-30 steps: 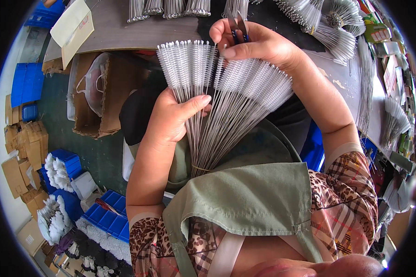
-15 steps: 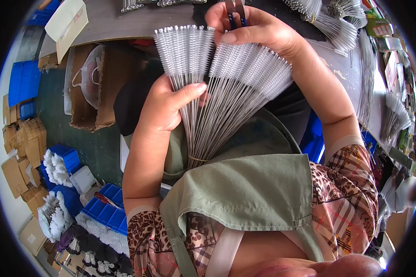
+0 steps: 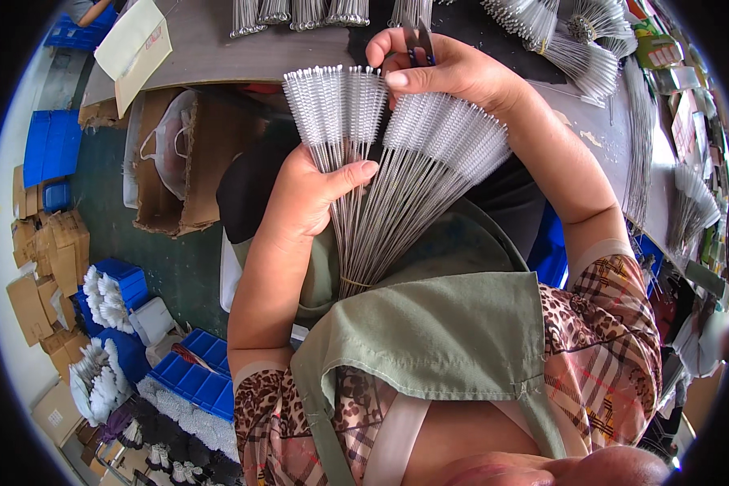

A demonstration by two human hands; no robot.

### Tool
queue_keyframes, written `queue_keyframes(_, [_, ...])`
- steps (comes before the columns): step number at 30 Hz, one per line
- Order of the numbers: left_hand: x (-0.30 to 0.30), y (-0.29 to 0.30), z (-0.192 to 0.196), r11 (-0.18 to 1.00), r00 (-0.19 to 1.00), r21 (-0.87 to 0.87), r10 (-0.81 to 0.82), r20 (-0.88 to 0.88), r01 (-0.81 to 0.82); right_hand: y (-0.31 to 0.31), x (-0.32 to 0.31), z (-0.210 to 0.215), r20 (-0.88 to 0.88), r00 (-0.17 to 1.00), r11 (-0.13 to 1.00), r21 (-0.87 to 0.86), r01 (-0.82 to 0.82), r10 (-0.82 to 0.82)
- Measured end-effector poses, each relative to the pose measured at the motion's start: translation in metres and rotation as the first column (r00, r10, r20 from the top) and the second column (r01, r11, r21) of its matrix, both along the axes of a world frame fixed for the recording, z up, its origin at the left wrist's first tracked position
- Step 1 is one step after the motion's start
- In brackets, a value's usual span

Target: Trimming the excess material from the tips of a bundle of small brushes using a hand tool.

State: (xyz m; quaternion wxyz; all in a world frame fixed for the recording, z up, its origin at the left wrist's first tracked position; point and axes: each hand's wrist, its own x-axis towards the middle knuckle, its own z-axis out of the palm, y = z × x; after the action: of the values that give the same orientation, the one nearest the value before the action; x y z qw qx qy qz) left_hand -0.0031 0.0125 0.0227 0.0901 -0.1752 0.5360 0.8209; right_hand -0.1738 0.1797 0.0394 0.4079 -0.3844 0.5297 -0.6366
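A fanned bundle of thin wire brushes (image 3: 445,134) stands with its white bristle ends up and away from me. Near my apron a rubber band (image 3: 356,283) gathers the twisted metal stems. My left hand (image 3: 304,190) is closed round the stems of the left part, its thumb lying across the front; a gap splits this part from the wider right one. At the bristle tips, my right hand (image 3: 474,74) keeps small snips (image 3: 418,44) in its grip, blades pointing up. Its thumb and fingertips are by the top of the gap, and whether they pinch a brush cannot be made out.
More brush bundles (image 3: 579,61) lie on the grey table (image 3: 211,49), with metal stem ends along its far edge. A cardboard box (image 3: 198,166) with a plastic bag stands below at left. Blue bins (image 3: 206,368) and cartons (image 3: 61,247) line the left side.
The whole view has shifted, so most things sit slightly lower and to the right. The left part of the fan now shows a small split. Both hands keep their holds.
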Motion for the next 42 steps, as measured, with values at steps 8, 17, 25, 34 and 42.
queue_keyframes(8, [0.003, 0.005, 0.01, 1.0, 1.0, 0.028, 0.009, -0.03, -0.008, 0.004, 0.002, 0.006, -0.037, 0.998, 0.996, 0.074, 0.044, -0.042])
queue_keyframes(17, [0.013, 0.009, 0.004, 0.994, 0.999, -0.096, 0.053, -0.011, -0.053, 0.006, -0.007, -0.014, -0.017, 0.991, 0.988, -0.067, -0.137, 0.136])
queue_keyframes(25, [0.018, 0.02, 0.007, 0.991, 0.996, -0.102, 0.086, 0.002, -0.085, 0.005, 0.007, -0.001, -0.006, 1.0, 0.998, 0.051, -0.03, 0.03])
queue_keyframes(34, [0.025, 0.019, 0.009, 0.992, 0.995, -0.066, 0.104, -0.005, -0.105, 0.006, 0.01, 0.002, -0.081, 0.994, 0.995, 0.066, -0.069, 0.075])
queue_keyframes(42, [0.029, 0.015, 0.007, 0.992, 0.993, -0.013, 0.122, -0.01, -0.122, 0.005, 0.015, 0.007, -0.048, 0.996, 0.995, 0.068, -0.069, 0.072])
